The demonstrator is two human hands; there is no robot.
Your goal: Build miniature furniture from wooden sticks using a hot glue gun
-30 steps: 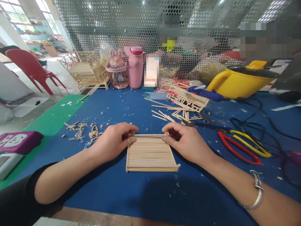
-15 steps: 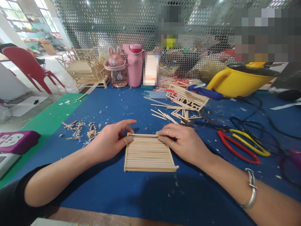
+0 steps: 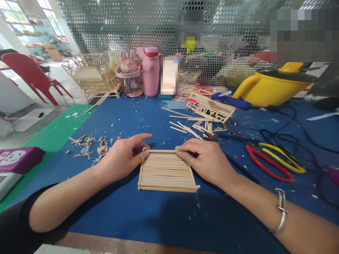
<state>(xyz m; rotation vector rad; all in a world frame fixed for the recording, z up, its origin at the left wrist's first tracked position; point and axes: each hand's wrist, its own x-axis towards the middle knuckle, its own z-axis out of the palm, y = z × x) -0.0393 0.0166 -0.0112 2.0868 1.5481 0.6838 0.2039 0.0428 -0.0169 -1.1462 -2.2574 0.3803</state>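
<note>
Left hand [image 3: 122, 156] and right hand [image 3: 210, 159] both pinch the stick panel [image 3: 166, 173] along its far edge; working remotely, I'd go easy, pressing evenly so it stays square.

A pale panel [image 3: 166, 171] of wooden sticks, packed side by side, was set on the blue bench [image 3: 127, 218].

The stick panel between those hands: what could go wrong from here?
The thin far edge of the stick panel, where the left hand and right hand are, might shift or crack if pressed unevenly. The right hand could knock the blue-handled pliers lying close beside it. Wood scraps near the left hand might get swept about.
</note>
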